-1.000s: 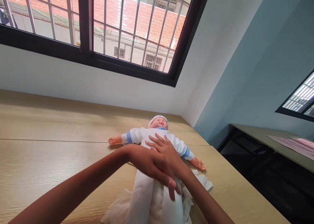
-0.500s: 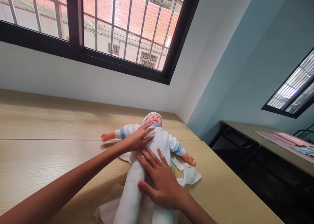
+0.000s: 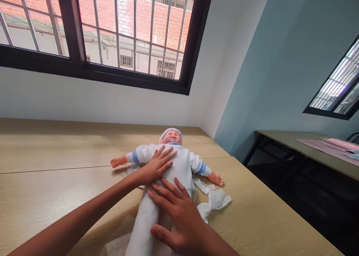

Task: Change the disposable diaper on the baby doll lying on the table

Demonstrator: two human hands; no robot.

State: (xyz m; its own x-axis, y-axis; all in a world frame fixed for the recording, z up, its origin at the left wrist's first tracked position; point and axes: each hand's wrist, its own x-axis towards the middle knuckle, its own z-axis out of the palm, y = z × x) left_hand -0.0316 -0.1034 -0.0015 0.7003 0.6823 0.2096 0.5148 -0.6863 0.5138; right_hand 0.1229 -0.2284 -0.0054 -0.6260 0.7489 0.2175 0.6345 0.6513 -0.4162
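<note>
Only partly visible: doll (image 3: 181,165) under right hand (image 3: 183,216).

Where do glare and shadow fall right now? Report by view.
Head view throughout: pale sheen on the wooden table, at left; strong daylight in the large window; soft shadow beneath the doll's arm at left; deep darkness under the far table.

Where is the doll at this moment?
The doll lies on the table, low in the head view's middle, under the left hand and right hand.
</note>
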